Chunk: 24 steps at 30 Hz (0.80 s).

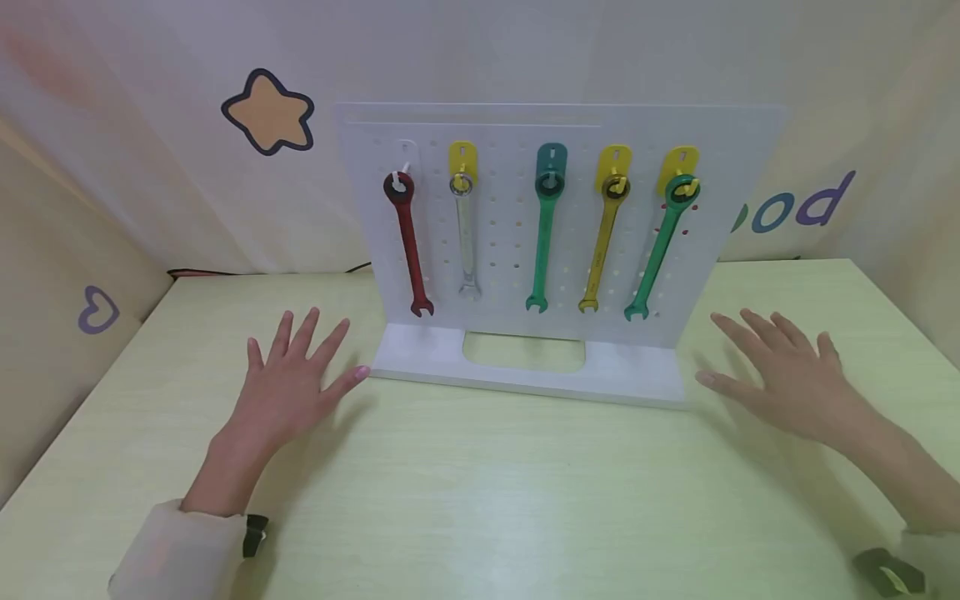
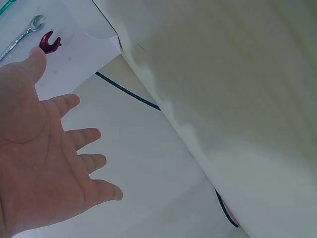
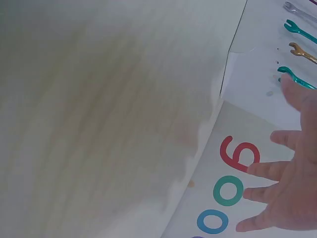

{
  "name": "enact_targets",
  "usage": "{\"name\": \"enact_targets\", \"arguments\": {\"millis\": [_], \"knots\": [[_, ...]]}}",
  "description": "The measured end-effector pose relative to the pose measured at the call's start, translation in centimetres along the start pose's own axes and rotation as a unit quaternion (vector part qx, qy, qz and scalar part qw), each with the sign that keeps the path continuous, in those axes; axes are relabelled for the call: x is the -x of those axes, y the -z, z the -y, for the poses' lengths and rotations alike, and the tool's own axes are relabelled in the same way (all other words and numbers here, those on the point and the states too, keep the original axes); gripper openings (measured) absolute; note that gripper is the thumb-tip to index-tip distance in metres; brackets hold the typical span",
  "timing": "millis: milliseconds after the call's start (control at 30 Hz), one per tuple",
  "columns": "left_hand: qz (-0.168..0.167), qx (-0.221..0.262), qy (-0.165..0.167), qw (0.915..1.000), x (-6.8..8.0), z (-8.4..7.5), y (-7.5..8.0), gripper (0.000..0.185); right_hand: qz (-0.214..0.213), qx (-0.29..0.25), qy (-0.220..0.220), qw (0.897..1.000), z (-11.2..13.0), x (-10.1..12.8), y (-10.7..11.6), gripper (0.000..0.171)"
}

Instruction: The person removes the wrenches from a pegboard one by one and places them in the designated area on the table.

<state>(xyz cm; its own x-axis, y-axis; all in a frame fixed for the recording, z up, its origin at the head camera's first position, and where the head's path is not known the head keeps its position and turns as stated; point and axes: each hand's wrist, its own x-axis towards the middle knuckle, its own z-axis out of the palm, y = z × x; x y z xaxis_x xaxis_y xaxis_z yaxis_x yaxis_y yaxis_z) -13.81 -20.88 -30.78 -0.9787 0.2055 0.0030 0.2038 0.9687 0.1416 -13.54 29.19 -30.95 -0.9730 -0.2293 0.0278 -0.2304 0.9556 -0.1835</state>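
A white pegboard stand (image 1: 720,192) is upright at the back of the table, with several wrenches hanging from hooks: a red one (image 1: 408,242), a silver one (image 1: 465,233), a dark green one (image 1: 543,242), a yellow one (image 1: 602,242) and a light green one (image 1: 660,246). My left hand (image 1: 296,379) hovers flat with fingers spread, left of the stand's base (image 1: 637,379), holding nothing. My right hand (image 1: 780,375) is spread the same way on the right side. The left wrist view shows my open palm (image 2: 34,163) near the red wrench's jaw (image 2: 48,42).
The pale green table (image 1: 480,500) is walled by beige panels with a star sticker (image 1: 268,112), a heart (image 1: 97,310) and coloured letters (image 1: 795,208). A dark cable (image 1: 202,272) runs along the back edge.
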Motion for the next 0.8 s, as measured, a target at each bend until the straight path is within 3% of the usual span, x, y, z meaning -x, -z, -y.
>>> {"name": "enact_targets", "arguments": {"millis": [133,267,433,800], "knots": [[0.000,0.005,-0.001,1.0000,0.1,0.0,0.1,0.073,0.028,-0.052,0.004,0.998,-0.1,-0.8,0.6,0.071],[0.001,0.010,-0.001,0.9999,0.2,0.0,0.2,0.072,0.062,-0.131,-0.008,0.989,-0.2,-1.7,1.7,0.064],[0.003,0.017,-0.004,0.9998,0.3,-0.1,0.3,0.071,0.055,-0.204,-0.007,0.978,-0.2,-3.0,2.7,0.052],[0.005,0.052,-0.013,0.9985,0.2,-0.4,0.8,0.070,0.098,-0.342,-0.057,0.933,0.2,-6.2,3.1,0.058]]}}
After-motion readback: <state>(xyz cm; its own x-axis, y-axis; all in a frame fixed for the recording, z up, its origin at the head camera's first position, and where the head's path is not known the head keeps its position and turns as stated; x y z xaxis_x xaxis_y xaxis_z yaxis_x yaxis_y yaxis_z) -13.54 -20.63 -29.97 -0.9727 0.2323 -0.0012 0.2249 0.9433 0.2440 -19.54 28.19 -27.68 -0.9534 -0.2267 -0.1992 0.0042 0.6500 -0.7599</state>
